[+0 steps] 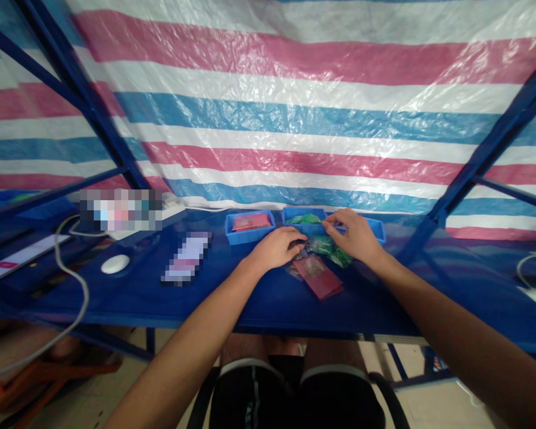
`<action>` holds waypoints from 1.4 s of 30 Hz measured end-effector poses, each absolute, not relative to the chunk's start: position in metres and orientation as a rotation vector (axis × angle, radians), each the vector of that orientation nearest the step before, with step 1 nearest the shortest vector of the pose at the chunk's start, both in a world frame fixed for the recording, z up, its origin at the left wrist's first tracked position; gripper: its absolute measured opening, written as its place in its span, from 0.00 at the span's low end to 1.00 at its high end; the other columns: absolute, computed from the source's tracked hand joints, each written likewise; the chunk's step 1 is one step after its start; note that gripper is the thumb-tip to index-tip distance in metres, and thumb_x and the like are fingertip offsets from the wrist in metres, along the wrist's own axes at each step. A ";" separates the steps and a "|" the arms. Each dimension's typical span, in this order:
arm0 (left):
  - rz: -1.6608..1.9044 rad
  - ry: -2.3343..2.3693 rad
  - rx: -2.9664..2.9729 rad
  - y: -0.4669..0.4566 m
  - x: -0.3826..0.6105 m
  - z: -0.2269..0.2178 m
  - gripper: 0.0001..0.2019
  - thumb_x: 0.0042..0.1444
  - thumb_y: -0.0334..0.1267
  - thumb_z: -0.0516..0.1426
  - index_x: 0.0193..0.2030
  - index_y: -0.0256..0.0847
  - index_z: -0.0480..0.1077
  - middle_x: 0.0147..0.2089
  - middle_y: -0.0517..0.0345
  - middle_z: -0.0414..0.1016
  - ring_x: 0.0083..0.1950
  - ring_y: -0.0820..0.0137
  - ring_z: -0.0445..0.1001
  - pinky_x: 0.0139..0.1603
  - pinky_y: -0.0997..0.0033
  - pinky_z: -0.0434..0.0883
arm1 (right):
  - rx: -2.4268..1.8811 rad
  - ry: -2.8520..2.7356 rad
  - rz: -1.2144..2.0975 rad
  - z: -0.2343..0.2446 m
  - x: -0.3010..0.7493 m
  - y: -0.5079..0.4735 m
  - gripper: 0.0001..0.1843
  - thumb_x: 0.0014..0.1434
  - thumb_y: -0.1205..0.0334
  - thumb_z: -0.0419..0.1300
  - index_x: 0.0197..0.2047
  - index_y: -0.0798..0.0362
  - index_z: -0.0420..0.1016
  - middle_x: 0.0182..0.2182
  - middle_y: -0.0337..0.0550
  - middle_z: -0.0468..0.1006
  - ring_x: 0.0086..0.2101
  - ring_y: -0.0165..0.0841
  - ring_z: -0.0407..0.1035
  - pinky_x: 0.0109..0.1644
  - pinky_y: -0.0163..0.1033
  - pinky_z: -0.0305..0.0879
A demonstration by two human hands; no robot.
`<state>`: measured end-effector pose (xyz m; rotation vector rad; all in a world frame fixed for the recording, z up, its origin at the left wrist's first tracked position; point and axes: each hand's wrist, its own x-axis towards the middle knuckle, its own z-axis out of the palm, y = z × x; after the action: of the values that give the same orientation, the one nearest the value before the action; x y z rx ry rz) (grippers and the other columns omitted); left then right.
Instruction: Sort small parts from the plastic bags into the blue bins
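Packets (324, 255) lie loose on the surface (129, 304), in front of blue trays (250, 236) and within reach of both hands. Left grip (277, 249) curls over them, any pinch unclear; right grip (352, 236) spreads, fingers (333, 219) by a tray's rim.

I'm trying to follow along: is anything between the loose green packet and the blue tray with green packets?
Yes, the right hand reaches over the front rim of the blue tray, just above the green packet. Nothing else shows between them.

White computer mouse (115, 264) on the blue table (116, 304) — striped tarpaulin (268, 119) behind.
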<state>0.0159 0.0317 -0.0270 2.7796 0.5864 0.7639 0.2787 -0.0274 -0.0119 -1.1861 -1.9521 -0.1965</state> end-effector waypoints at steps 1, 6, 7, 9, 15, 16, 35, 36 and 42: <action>0.751 0.595 2.781 0.032 0.015 -0.028 0.16 0.67 0.30 0.58 0.58 0.41 0.82 0.53 0.48 0.84 0.54 0.61 0.83 0.61 0.61 0.78 | -1.176 -1.955 -0.191 -0.013 0.277 -0.028 0.09 0.72 0.56 0.60 0.39 0.48 0.78 0.36 0.46 0.83 0.40 0.45 0.76 0.50 0.51 0.69; 0.776 0.608 2.778 0.037 0.014 -0.031 0.20 0.62 0.21 0.56 0.54 0.41 0.83 0.51 0.51 0.86 0.52 0.63 0.84 0.58 0.63 0.79 | -1.134 -1.944 -0.175 -0.017 0.268 -0.031 0.09 0.72 0.58 0.60 0.39 0.47 0.78 0.36 0.46 0.82 0.40 0.45 0.75 0.51 0.52 0.70; 0.801 0.616 2.772 0.038 0.014 -0.031 0.20 0.61 0.21 0.56 0.53 0.40 0.82 0.51 0.51 0.86 0.52 0.63 0.84 0.58 0.63 0.79 | -1.132 -1.943 -0.164 -0.017 0.266 -0.031 0.09 0.72 0.58 0.60 0.39 0.47 0.77 0.36 0.46 0.82 0.40 0.44 0.75 0.51 0.52 0.70; 0.860 0.618 2.756 0.038 0.013 -0.030 0.20 0.62 0.20 0.56 0.53 0.40 0.82 0.51 0.51 0.86 0.52 0.63 0.84 0.58 0.63 0.79 | -1.131 -1.942 -0.135 -0.018 0.264 -0.032 0.09 0.72 0.58 0.60 0.39 0.48 0.78 0.36 0.46 0.82 0.40 0.44 0.75 0.50 0.52 0.71; 1.199 0.596 2.517 0.024 0.020 -0.018 0.15 0.69 0.26 0.56 0.56 0.39 0.79 0.53 0.48 0.82 0.53 0.65 0.82 0.58 0.62 0.80 | -1.122 -1.857 0.230 -0.030 0.258 -0.030 0.11 0.70 0.52 0.63 0.51 0.46 0.81 0.46 0.47 0.85 0.43 0.44 0.80 0.50 0.52 0.77; 1.261 0.594 2.441 0.021 0.022 -0.016 0.14 0.69 0.28 0.56 0.56 0.40 0.79 0.54 0.48 0.81 0.53 0.65 0.82 0.57 0.63 0.81 | -1.087 -1.807 0.377 -0.032 0.256 -0.029 0.14 0.69 0.51 0.65 0.54 0.46 0.80 0.49 0.47 0.85 0.45 0.44 0.81 0.51 0.52 0.78; 1.129 0.677 2.167 0.022 0.031 -0.029 0.21 0.60 0.30 0.64 0.60 0.41 0.76 0.44 0.54 0.86 0.43 0.67 0.87 0.49 0.67 0.83 | -0.978 -1.484 0.851 -0.044 0.244 -0.018 0.20 0.57 0.50 0.75 0.48 0.49 0.78 0.38 0.42 0.83 0.38 0.36 0.79 0.45 0.43 0.77; 1.127 0.670 2.152 0.022 0.031 -0.029 0.20 0.60 0.31 0.64 0.59 0.41 0.76 0.43 0.54 0.86 0.43 0.67 0.87 0.48 0.67 0.83 | -0.982 -1.487 0.850 -0.044 0.244 -0.018 0.20 0.57 0.50 0.75 0.48 0.49 0.78 0.38 0.42 0.83 0.38 0.36 0.79 0.46 0.43 0.77; 1.137 0.661 2.095 0.025 0.029 -0.031 0.12 0.59 0.34 0.67 0.49 0.40 0.74 0.42 0.53 0.87 0.42 0.66 0.87 0.44 0.68 0.82 | -0.971 -1.522 0.856 -0.040 0.242 -0.021 0.20 0.58 0.48 0.74 0.48 0.48 0.79 0.39 0.43 0.84 0.41 0.39 0.80 0.52 0.47 0.78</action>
<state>0.0290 0.0253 -0.0314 2.0947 0.6614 1.1373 0.2419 -0.0213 -0.0402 -0.9708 -1.5217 0.8559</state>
